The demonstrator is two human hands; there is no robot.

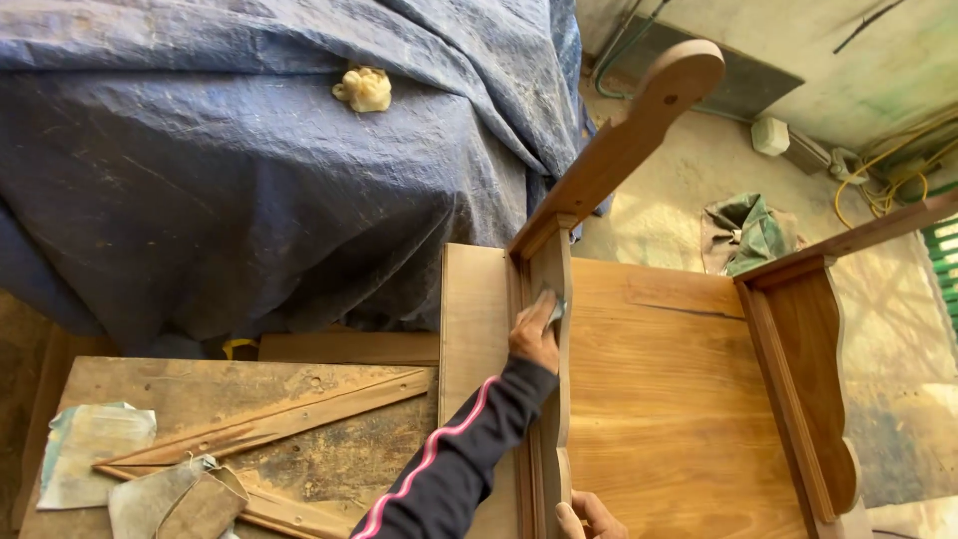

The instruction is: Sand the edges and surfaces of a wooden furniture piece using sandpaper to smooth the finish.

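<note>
Left hand (534,334) is pressing a bit of sandpaper (555,307) against the upright post (549,329) of a wooden cabinet (659,399), fingers closed flat on the paper. Right hand (589,517) is barely in shot at the bottom edge, touching the same post; can't tell its grip. Off to the left there's a surface (230,419) with worn sandpaper sheets (90,449), and a blue tarp (249,170) behind with a yellowish wad (364,88) on it.
</note>
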